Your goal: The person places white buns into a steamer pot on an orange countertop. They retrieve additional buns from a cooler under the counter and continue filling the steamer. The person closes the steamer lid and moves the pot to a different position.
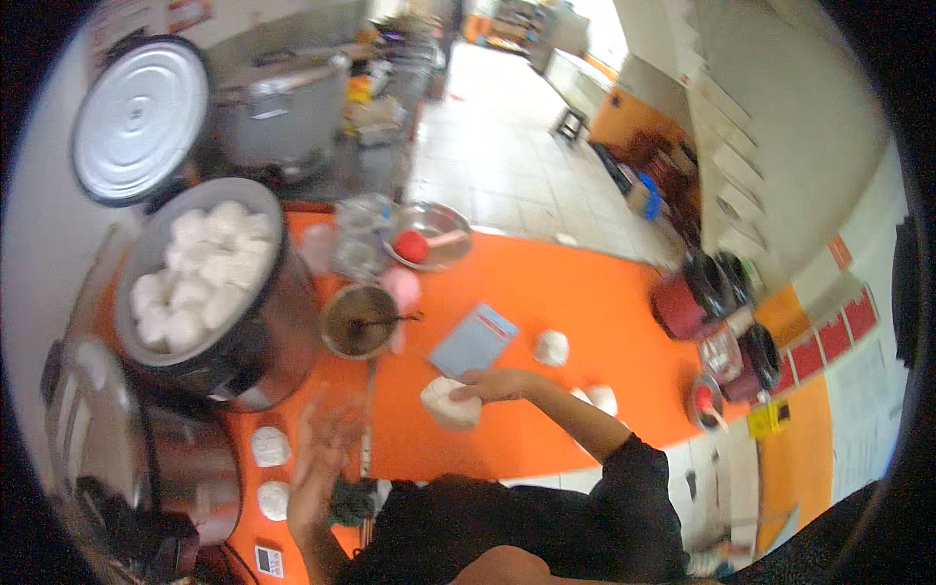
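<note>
A round piece of white dough (452, 404) is gripped at its right edge by my right hand (497, 385), over the orange table (526, 285). My left hand (322, 439) is blurred, fingers spread, with nothing seen in it. Two white dough rounds, an upper one (270, 447) and a lower one (273, 500), lie left of it. Another dough round (551, 348) sits right of a light blue flat scale or tray (474, 341), and a few more pieces (602, 400) lie partly behind my right forearm. A large pot (285, 322) at the left holds many white dough balls (212, 270).
A metal bowl with a red object (457, 256), a small pot with a utensil (360, 322) and clear plastic bags (360, 245) stand toward the far left edge. A second large pot (197, 468) is near left, beside a small digital timer (269, 561). Dark-lidded red containers (680, 303) stand at right.
</note>
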`<action>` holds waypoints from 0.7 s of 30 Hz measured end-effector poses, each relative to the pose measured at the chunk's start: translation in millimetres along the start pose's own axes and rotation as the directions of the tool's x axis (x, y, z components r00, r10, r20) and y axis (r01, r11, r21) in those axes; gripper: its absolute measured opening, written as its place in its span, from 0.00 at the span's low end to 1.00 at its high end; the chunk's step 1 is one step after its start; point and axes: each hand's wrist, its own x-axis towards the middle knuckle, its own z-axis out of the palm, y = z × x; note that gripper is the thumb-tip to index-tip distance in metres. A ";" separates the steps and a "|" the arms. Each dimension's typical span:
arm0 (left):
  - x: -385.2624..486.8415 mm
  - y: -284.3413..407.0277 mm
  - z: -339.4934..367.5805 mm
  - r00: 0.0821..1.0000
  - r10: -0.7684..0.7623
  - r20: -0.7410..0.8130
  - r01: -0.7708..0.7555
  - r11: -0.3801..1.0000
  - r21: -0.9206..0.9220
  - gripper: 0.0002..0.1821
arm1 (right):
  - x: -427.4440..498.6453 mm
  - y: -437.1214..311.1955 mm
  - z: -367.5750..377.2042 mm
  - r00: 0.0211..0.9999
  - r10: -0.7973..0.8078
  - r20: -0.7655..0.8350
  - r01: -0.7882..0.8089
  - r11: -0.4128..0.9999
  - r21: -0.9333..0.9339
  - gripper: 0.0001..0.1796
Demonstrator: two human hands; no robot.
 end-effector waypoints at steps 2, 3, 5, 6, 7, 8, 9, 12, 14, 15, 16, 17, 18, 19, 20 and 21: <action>-8.7 2.5 -18.2 0.996 0.023 0.083 -0.022 1.000 -0.009 0.43 | -1.5 -88.8 -14.2 0.919 -0.376 0.119 0.379 0.925 -0.007 0.30; -13.2 6.2 -27.2 0.991 0.038 0.127 -0.038 0.999 -0.006 0.40 | 1.3 -128.4 -24.4 0.864 -0.480 0.149 0.490 0.871 -0.030 0.31; -22.8 10.2 -38.8 0.998 0.026 0.059 -0.025 0.999 -0.032 0.39 | 13.8 -205.7 -41.2 0.769 -0.613 0.180 0.635 0.766 -0.103 0.33; -29.2 11.8 -45.8 1.000 0.023 0.017 -0.022 0.999 -0.050 0.39 | 26.8 -247.6 -41.8 0.735 -0.659 0.159 0.678 0.722 -0.140 0.34; -38.6 12.1 -53.5 0.998 0.051 -0.023 -0.053 0.997 -0.051 0.38 | 44.6 -284.6 -38.2 0.701 -0.700 0.137 0.713 0.683 -0.160 0.35; -42.8 17.2 -60.5 0.996 0.073 -0.054 -0.076 0.996 -0.052 0.38 | 66.2 -327.0 -36.4 0.595 -0.794 0.121 0.780 0.535 -0.324 0.36; -46.9 18.6 -68.3 0.993 0.095 -0.071 -0.099 0.994 -0.055 0.38 | 84.6 -366.5 -28.8 0.468 -0.877 0.114 0.798 0.363 -0.482 0.36; -45.1 8.5 -93.6 0.982 0.090 -0.166 -0.102 0.992 -0.068 0.40 | 191.5 -425.4 -15.0 0.343 -0.918 0.198 0.629 0.068 -0.774 0.37; -39.8 -28.1 -142.0 0.978 0.125 -0.165 -0.131 0.991 -0.024 0.40 | 245.2 -456.1 -1.3 0.336 -0.879 0.338 0.553 -0.106 -0.826 0.37; -36.7 -34.1 -149.5 0.976 0.116 -0.183 -0.122 0.992 -0.023 0.40 | 270.3 -468.1 5.5 0.395 -0.817 0.420 0.518 -0.180 -0.836 0.38; -35.4 -29.2 -149.7 0.972 0.106 -0.209 -0.114 0.993 -0.025 0.39 | 302.3 -473.0 18.2 0.382 -0.779 0.498 0.492 -0.285 -0.823 0.37; -34.4 -24.4 -147.1 0.971 0.086 -0.223 -0.095 0.995 -0.032 0.39 | 325.8 -471.4 29.5 0.378 -0.734 0.563 0.455 -0.382 -0.804 0.36; -38.5 -21.5 -146.8 0.964 0.075 -0.255 -0.086 0.996 -0.031 0.39 | 325.1 -474.2 51.4 0.400 -0.683 0.611 0.394 -0.474 -0.787 0.34; -35.2 -18.6 -144.8 0.968 0.057 -0.244 -0.068 0.997 -0.037 0.39 | 344.8 -469.4 51.4 0.461 -0.662 0.591 0.412 -0.430 -0.803 0.32; -31.8 -18.3 -143.3 0.973 0.035 -0.230 -0.045 0.998 -0.041 0.39 | 376.5 -460.8 46.2 0.527 -0.638 0.562 0.427 -0.374 -0.823 0.31; -32.1 -17.7 -141.8 0.973 0.010 -0.229 -0.022 0.999 -0.047 0.39 | 389.3 -456.6 44.6 0.533 -0.634 0.561 0.449 -0.349 -0.822 0.30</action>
